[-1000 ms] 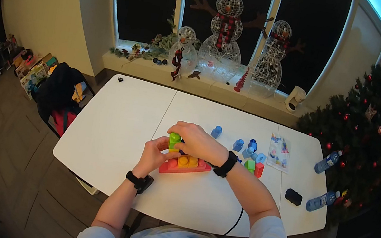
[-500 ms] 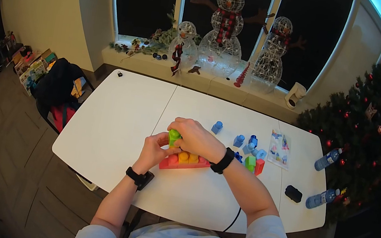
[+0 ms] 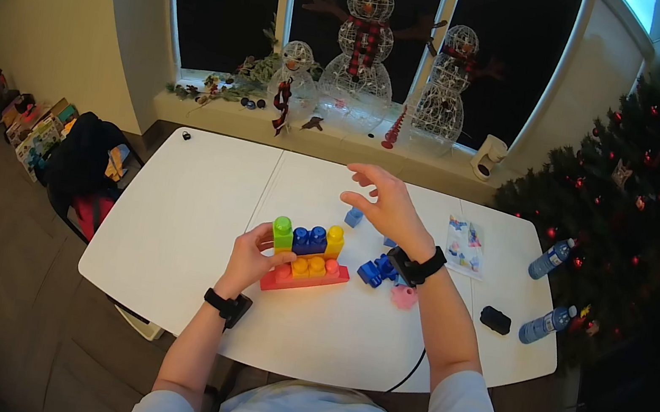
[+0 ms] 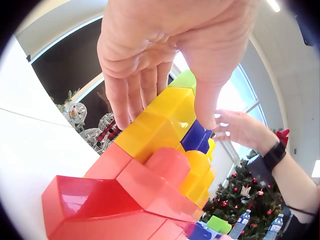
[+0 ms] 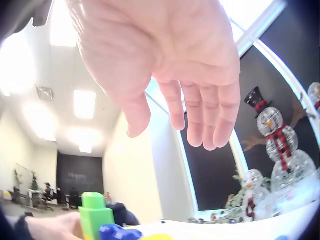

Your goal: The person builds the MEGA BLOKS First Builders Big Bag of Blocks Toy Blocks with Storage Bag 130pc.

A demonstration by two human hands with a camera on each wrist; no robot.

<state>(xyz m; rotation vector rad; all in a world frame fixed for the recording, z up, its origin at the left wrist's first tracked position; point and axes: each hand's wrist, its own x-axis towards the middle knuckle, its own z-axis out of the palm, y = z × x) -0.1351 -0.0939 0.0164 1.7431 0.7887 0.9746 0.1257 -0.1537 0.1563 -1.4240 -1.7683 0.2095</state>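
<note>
On the white table (image 3: 172, 234), a toy building-block stack stands on a long red base (image 3: 319, 281). Its middle row has yellow and red studs; above sit a green block (image 3: 282, 237), a dark blue block (image 3: 308, 247) and a yellow block (image 3: 334, 243). My left hand (image 3: 248, 262) holds the stack's left end, thumb on the near side and fingers behind, beside a yellow block (image 4: 160, 117) in the left wrist view. My right hand (image 3: 391, 208) is raised to the right of the stack, its fingers loosely spread and holding nothing.
Loose blue blocks (image 3: 372, 273), a pink block (image 3: 403, 296) and a light blue block (image 3: 354, 216) lie to the right, partly behind the right forearm. Farther right are a picture leaflet (image 3: 465, 248), a black case (image 3: 495, 319) and two water bottles (image 3: 551, 258) (image 3: 547, 325).
My right hand has let go of the stack's top and moved up and right, uncovering the green, blue and yellow blocks. My left hand stays at the left end. The head view has shifted.
</note>
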